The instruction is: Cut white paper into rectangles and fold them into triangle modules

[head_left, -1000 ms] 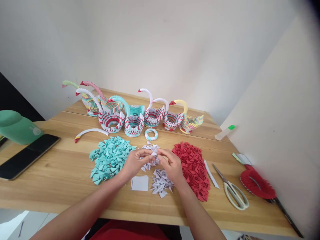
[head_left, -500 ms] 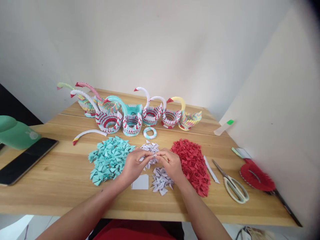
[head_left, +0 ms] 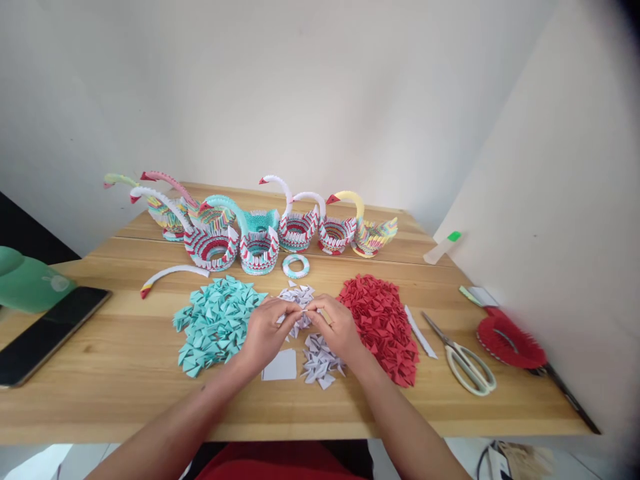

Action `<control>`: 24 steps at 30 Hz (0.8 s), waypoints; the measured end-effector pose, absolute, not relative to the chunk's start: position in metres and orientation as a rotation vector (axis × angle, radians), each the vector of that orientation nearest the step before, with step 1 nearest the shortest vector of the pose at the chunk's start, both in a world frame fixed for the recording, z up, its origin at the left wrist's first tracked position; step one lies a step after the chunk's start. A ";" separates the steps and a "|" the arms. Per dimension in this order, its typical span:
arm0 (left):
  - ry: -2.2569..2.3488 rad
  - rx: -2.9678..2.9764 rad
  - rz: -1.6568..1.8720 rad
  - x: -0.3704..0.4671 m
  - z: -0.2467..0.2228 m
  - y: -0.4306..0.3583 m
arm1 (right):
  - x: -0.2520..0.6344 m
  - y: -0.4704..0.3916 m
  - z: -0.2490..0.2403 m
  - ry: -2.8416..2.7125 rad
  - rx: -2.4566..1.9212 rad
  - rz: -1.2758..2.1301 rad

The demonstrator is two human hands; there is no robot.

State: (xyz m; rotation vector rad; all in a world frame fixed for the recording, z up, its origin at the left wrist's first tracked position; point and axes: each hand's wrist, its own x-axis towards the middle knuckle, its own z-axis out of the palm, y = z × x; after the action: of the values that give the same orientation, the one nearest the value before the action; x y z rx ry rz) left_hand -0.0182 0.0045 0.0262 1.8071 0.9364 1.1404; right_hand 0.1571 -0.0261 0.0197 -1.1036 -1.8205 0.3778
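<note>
My left hand [head_left: 270, 327] and my right hand [head_left: 336, 323] meet fingertip to fingertip, both pinching a small white paper piece [head_left: 305, 311] mostly covered by the fingers. Beneath and behind them lies a pile of white folded pieces [head_left: 299, 295]; a second white pile [head_left: 321, 363] is nearer to me, beside white paper squares [head_left: 280, 366]. Turquoise folded pieces [head_left: 217, 323] are heaped left of my left hand. A red heap [head_left: 383, 327] lies right of my right hand.
Several paper swans [head_left: 210, 248] stand at the back, with a turquoise-white ring [head_left: 296, 267] before them. A curved white neck [head_left: 175, 269], phone [head_left: 50, 337] and green object [head_left: 30, 283] are left. Scissors [head_left: 467, 363], a white strip [head_left: 421, 333] and a red round piece [head_left: 511, 341] are right.
The view has shifted slightly. My hands stay together in a pinch, and the white piece between the fingertips shows a little differently.
</note>
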 end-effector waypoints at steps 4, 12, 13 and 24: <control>0.814 1.161 1.007 -0.013 0.025 0.003 | 0.154 -0.027 0.017 -1.808 -1.117 0.172; 0.613 0.581 0.814 -0.010 0.010 0.004 | 0.143 -0.025 0.014 -1.908 -1.137 -0.102; 0.597 0.557 0.814 -0.011 0.008 0.005 | 0.141 -0.024 0.016 -1.948 -1.153 -0.130; 0.715 0.531 0.805 -0.018 0.020 0.012 | 0.249 -0.085 0.070 -2.026 -1.577 -0.141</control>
State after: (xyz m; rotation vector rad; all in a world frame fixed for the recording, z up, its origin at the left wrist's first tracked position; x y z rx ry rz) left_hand -0.0184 0.0119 0.0204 0.5310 0.7153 0.8054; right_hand 0.2488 -0.0852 0.0704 -1.5765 -2.0264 -0.1406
